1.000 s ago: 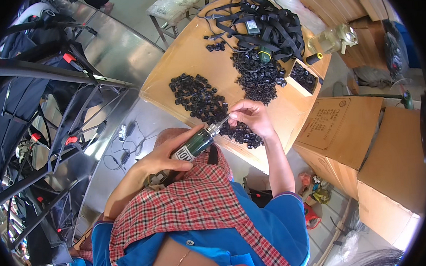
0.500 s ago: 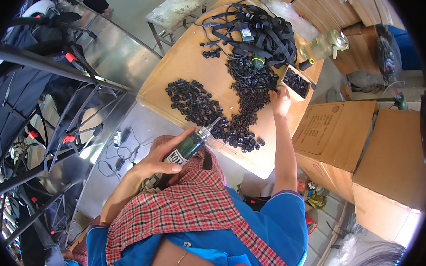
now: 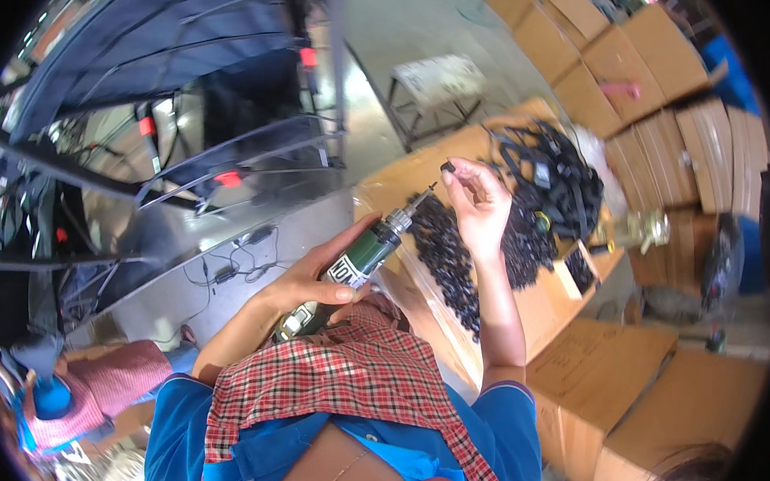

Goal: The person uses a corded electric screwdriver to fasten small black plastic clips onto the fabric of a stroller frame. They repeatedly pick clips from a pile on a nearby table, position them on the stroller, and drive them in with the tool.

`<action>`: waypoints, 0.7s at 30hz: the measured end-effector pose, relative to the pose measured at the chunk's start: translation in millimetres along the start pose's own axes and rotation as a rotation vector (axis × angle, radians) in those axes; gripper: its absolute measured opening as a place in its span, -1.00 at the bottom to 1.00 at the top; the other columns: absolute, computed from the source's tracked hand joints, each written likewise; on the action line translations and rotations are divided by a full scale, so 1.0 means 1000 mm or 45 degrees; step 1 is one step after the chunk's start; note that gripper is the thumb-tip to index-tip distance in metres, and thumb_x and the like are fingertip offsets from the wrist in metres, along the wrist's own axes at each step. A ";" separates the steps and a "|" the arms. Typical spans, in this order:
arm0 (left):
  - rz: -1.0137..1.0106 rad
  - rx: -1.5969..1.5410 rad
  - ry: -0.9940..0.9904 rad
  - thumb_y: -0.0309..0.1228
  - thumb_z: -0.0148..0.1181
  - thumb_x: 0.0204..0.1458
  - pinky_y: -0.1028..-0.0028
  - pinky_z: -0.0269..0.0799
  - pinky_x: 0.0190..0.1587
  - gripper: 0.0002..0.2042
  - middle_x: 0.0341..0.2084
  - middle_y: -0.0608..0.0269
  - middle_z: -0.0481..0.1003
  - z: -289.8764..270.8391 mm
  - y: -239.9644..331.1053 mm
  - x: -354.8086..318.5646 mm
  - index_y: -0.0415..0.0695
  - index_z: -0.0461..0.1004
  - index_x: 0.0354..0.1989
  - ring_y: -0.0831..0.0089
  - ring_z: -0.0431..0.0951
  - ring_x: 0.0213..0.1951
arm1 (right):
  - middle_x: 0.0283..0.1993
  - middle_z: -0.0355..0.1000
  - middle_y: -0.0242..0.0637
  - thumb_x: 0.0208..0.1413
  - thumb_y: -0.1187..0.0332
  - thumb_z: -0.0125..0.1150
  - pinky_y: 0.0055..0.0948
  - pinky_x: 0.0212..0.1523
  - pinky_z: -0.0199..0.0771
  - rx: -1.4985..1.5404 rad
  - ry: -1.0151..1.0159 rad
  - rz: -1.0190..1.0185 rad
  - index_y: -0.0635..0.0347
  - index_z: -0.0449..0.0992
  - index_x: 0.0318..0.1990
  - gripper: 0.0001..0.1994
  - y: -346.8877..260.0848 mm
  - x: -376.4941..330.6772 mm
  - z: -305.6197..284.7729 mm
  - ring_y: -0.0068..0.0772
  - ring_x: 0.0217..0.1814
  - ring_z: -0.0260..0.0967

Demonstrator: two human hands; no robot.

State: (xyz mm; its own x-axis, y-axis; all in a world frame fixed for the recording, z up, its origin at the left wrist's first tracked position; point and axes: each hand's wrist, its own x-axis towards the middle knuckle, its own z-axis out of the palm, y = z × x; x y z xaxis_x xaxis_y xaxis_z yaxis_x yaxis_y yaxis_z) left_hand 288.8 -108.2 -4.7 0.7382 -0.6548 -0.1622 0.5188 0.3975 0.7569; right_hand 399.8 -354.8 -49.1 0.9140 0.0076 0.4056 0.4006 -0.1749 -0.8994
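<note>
My left hand [image 3: 305, 284] is wrapped round a dark green electric screwdriver [image 3: 364, 257], its bit pointing up and to the right. A small dark piece, perhaps a screw, shows at the bit's end. Just beyond that tip, the thumb and fingers of my right hand [image 3: 481, 208] pinch a small black plastic part [image 3: 447, 167]. Below the right hand, heaps of small black parts [image 3: 447, 268] cover much of the wooden-topped table [image 3: 533, 324]. Behind them lies a tangle of black straps [image 3: 565, 183], and a small open box [image 3: 568, 276] of black pieces stands at the right.
Dark fabric-covered metal frames [image 3: 247, 108] with red fittings fill the left. Another person [image 3: 105, 386] is at the lower left. A worn stool [image 3: 437, 79] stands beyond the table. Cardboard boxes [image 3: 596, 360] line the right, near a clear bottle [image 3: 641, 230].
My right hand has moved from the box's edge up and left to the screwdriver's tip, now pinching a black part. The view has swung left; the left hand keeps its hold.
</note>
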 end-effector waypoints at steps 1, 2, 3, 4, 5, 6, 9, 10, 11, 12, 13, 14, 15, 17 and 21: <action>0.050 -0.016 0.023 -0.26 0.41 -0.15 0.52 0.32 -0.55 0.08 -0.51 0.17 0.36 -0.005 0.005 -0.014 0.01 -0.28 0.48 0.47 0.41 -0.62 | -0.30 0.53 -0.32 0.02 0.65 0.29 -0.59 -0.21 0.52 0.027 -0.005 -0.082 0.29 0.59 -0.13 -0.77 -0.014 0.006 0.021 -0.63 -0.28 0.48; 0.101 -0.030 0.047 -0.26 0.41 -0.15 0.52 0.32 -0.55 0.08 -0.52 0.17 0.36 -0.010 0.010 -0.029 0.02 -0.28 0.48 0.47 0.41 -0.62 | -0.31 0.53 -0.32 0.02 0.65 0.29 -0.60 -0.21 0.52 0.025 -0.061 -0.134 0.28 0.59 -0.12 -0.76 -0.024 0.011 0.040 -0.62 -0.28 0.48; 0.141 -0.072 0.077 -0.29 0.42 -0.15 0.52 0.33 -0.54 0.09 -0.54 0.18 0.36 -0.017 0.014 -0.046 0.03 -0.28 0.49 0.48 0.41 -0.62 | -0.31 0.53 -0.32 0.02 0.66 0.28 -0.60 -0.21 0.52 0.047 -0.135 -0.167 0.28 0.59 -0.12 -0.76 -0.032 0.015 0.062 -0.62 -0.27 0.48; 0.184 -0.085 0.103 -0.30 0.43 -0.16 0.52 0.33 -0.54 0.09 -0.54 0.18 0.36 -0.024 0.017 -0.062 0.04 -0.28 0.49 0.48 0.41 -0.62 | -0.31 0.53 -0.32 0.02 0.66 0.28 -0.60 -0.21 0.51 0.066 -0.206 -0.199 0.28 0.59 -0.13 -0.76 -0.041 0.017 0.082 -0.62 -0.27 0.48; 0.226 -0.096 0.129 -0.30 0.43 -0.16 0.52 0.33 -0.54 0.09 -0.54 0.19 0.36 -0.031 0.020 -0.078 0.05 -0.27 0.49 0.49 0.41 -0.62 | -0.30 0.52 -0.31 0.02 0.67 0.27 -0.60 -0.20 0.51 0.064 -0.275 -0.243 0.29 0.59 -0.13 -0.76 -0.053 0.019 0.104 -0.60 -0.27 0.48; 0.269 -0.106 0.148 -0.31 0.43 -0.16 0.52 0.33 -0.53 0.09 -0.54 0.19 0.36 -0.041 0.023 -0.094 0.06 -0.27 0.49 0.49 0.41 -0.62 | -0.31 0.52 -0.30 0.01 0.69 0.27 -0.60 -0.21 0.51 0.074 -0.325 -0.246 0.30 0.59 -0.12 -0.75 -0.062 0.019 0.127 -0.60 -0.28 0.47; 0.368 -0.088 0.229 -0.36 0.43 -0.15 0.54 0.35 -0.51 0.08 -0.53 0.23 0.37 -0.061 0.034 -0.138 0.08 -0.26 0.49 0.52 0.41 -0.60 | -0.32 0.50 -0.29 0.00 0.71 0.27 -0.60 -0.21 0.51 0.200 -0.407 -0.245 0.34 0.58 -0.10 -0.73 -0.071 0.019 0.185 -0.60 -0.29 0.47; 0.389 -0.104 0.254 -0.36 0.42 -0.15 0.54 0.35 -0.51 0.08 -0.53 0.24 0.37 -0.067 0.037 -0.154 0.08 -0.26 0.49 0.53 0.41 -0.59 | -0.29 0.50 -0.28 -0.01 0.72 0.27 -0.60 -0.22 0.51 0.168 -0.443 -0.336 0.36 0.58 -0.11 -0.73 -0.082 0.019 0.203 -0.59 -0.29 0.47; 0.437 -0.122 0.267 -0.36 0.42 -0.13 0.54 0.35 -0.50 0.07 -0.53 0.24 0.38 -0.070 0.042 -0.167 0.08 -0.27 0.49 0.53 0.40 -0.59 | -0.29 0.50 -0.28 -0.01 0.73 0.27 -0.60 -0.22 0.51 0.177 -0.450 -0.371 0.36 0.58 -0.11 -0.73 -0.088 0.018 0.221 -0.59 -0.28 0.47; 0.464 -0.123 0.261 -0.36 0.41 -0.13 0.55 0.35 -0.51 0.07 -0.52 0.22 0.38 -0.080 0.040 -0.181 0.08 -0.27 0.49 0.53 0.40 -0.59 | -0.28 0.50 -0.27 -0.02 0.73 0.27 -0.60 -0.22 0.51 0.182 -0.451 -0.396 0.36 0.58 -0.11 -0.72 -0.095 0.015 0.239 -0.59 -0.28 0.47; 0.497 -0.125 0.277 -0.36 0.42 -0.13 0.54 0.35 -0.52 0.07 -0.52 0.21 0.38 -0.088 0.042 -0.194 0.08 -0.27 0.49 0.52 0.41 -0.60 | -0.29 0.50 -0.26 -0.02 0.74 0.27 -0.60 -0.23 0.51 0.216 -0.462 -0.416 0.35 0.58 -0.12 -0.72 -0.102 0.014 0.257 -0.58 -0.29 0.46; 0.527 -0.126 0.290 -0.36 0.42 -0.13 0.54 0.35 -0.53 0.07 -0.51 0.21 0.39 -0.096 0.045 -0.206 0.09 -0.27 0.49 0.52 0.41 -0.60 | -0.29 0.50 -0.25 -0.03 0.74 0.27 -0.60 -0.24 0.51 0.218 -0.489 -0.452 0.35 0.58 -0.12 -0.72 -0.110 0.014 0.275 -0.57 -0.30 0.46; 0.545 -0.157 0.293 -0.37 0.42 -0.13 0.54 0.35 -0.53 0.07 -0.51 0.20 0.39 -0.100 0.047 -0.217 0.09 -0.27 0.49 0.52 0.41 -0.60 | -0.30 0.50 -0.24 -0.03 0.74 0.27 -0.60 -0.25 0.50 0.207 -0.512 -0.481 0.35 0.58 -0.13 -0.73 -0.117 0.012 0.289 -0.56 -0.31 0.46; 0.575 -0.222 0.291 -0.37 0.42 -0.14 0.54 0.35 -0.55 0.07 -0.51 0.18 0.38 -0.107 0.054 -0.235 0.10 -0.27 0.49 0.51 0.42 -0.61 | -0.29 0.50 -0.18 -0.05 0.74 0.28 -0.57 -0.27 0.49 0.171 -0.553 -0.566 0.35 0.59 -0.14 -0.73 -0.123 0.010 0.311 -0.48 -0.34 0.46; 0.713 -0.381 0.239 -0.38 0.42 -0.17 0.55 0.34 -0.57 0.09 -0.52 0.12 0.38 -0.124 0.053 -0.258 0.11 -0.27 0.49 0.48 0.41 -0.64 | -0.22 0.50 -0.12 0.01 0.65 0.27 -0.52 -0.23 0.49 0.308 -0.792 -0.742 0.37 0.55 -0.06 -0.71 -0.136 0.017 0.347 -0.42 -0.27 0.49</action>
State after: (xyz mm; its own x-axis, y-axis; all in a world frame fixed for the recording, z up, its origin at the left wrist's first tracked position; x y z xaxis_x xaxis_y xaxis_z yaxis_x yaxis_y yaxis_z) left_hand 178.9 161.4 -0.9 0.9798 -0.1846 0.0766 0.1119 0.8244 0.5549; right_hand 383.1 10.5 23.4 0.4015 0.5767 0.7114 0.7519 0.2360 -0.6156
